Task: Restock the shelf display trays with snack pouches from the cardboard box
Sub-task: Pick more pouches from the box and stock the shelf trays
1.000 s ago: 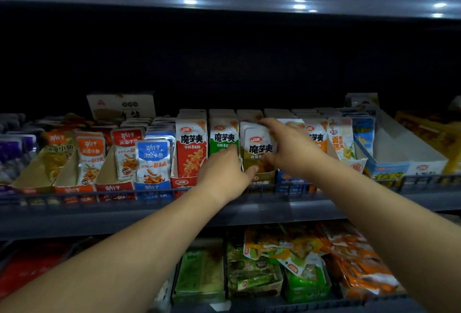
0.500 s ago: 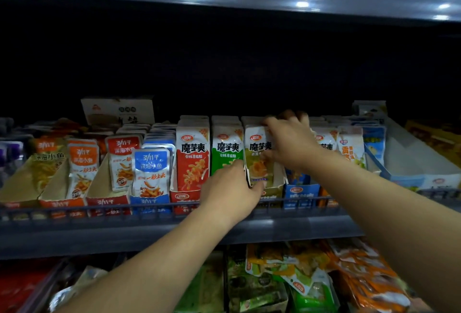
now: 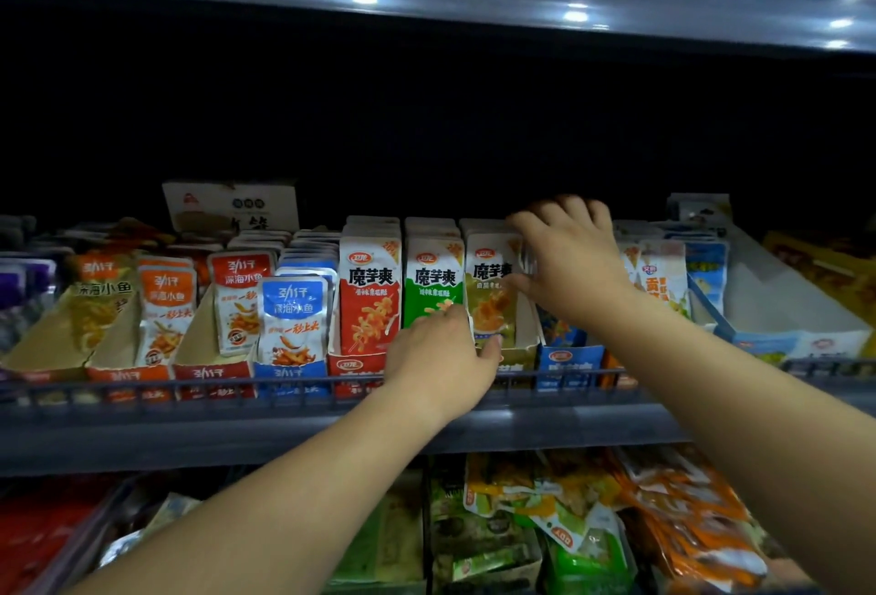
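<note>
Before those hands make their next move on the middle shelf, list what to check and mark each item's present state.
1. Olive pouch row upright, label forward: ok.
2. Green pouch row beside it upright: ok.
3. Right hand curled round the pale pouch stack: ok.
4. That stack seated in the blue tray: cannot tell, the hand covers it.
5. Left hand bracing the tray fronts: cannot tell, its fingers are hidden.
6. Cardboard box within reach: cannot tell, not in view.
</note>
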{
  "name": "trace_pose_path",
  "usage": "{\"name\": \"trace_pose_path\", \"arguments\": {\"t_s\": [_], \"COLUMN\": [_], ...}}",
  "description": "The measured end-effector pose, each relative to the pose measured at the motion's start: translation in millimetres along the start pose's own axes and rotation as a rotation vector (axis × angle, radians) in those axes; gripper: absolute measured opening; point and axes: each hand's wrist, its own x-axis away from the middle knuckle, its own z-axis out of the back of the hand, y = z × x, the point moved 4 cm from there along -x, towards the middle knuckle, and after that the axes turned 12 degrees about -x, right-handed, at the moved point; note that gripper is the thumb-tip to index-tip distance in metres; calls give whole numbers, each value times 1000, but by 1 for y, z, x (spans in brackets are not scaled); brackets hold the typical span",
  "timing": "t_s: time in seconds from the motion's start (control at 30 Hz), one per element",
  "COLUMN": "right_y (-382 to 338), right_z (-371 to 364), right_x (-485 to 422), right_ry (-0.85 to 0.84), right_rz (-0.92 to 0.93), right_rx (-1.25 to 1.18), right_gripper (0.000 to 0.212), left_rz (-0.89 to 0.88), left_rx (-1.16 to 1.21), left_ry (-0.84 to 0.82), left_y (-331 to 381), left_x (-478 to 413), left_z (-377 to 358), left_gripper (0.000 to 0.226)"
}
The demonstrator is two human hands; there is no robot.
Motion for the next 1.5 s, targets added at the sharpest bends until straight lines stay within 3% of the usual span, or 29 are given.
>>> {"name": "trace_pose_path", "arguments": {"t_s": [0.13, 0.3, 0.4, 0.47, 0.73, 0.9, 1.0, 1.17, 1.37, 1.5], "right_y": [-10, -29, -53, -75, -149, -178, -191, -203, -215, -216], "right_z": [31, 43, 38, 21, -99, -177, -215, -261, -296, -302], "right_x": [40, 108, 148, 176, 314, 402, 443, 477, 504, 507], "right_ry": [123, -59, -173, -278, -827, -1102, -1213, -1216, -1205, -1146], "right_rz": [16, -15, -32, -44, -144, -305, -381, -583, -852, -966], "right_rx": [-160, -312, -470, -540, -645, -657, -650, -662, -646, -692], "right_gripper": [31, 18, 20, 21, 16, 24, 26, 25, 46, 28], "left_rz": [-34, -99, -116, -94, 238, 473, 516, 567, 591, 597], "left_rx": [54, -41, -30, -33, -86, -1, 201, 266, 284, 276], "left_ry": [41, 225, 248, 186, -186, -533, -541, -390, -373, -378], "left_y": [-2, -14, -39, -66, -199, -230, -222, -222, -226, -228], "left_x": [9, 44, 77, 106, 265, 325, 344, 352, 351, 351], "left_z": [3, 23, 21, 0, -173, -252, -278, -289, -297, -298], "left_gripper": [53, 50, 33, 20, 19, 68, 82, 80, 81, 83]}}
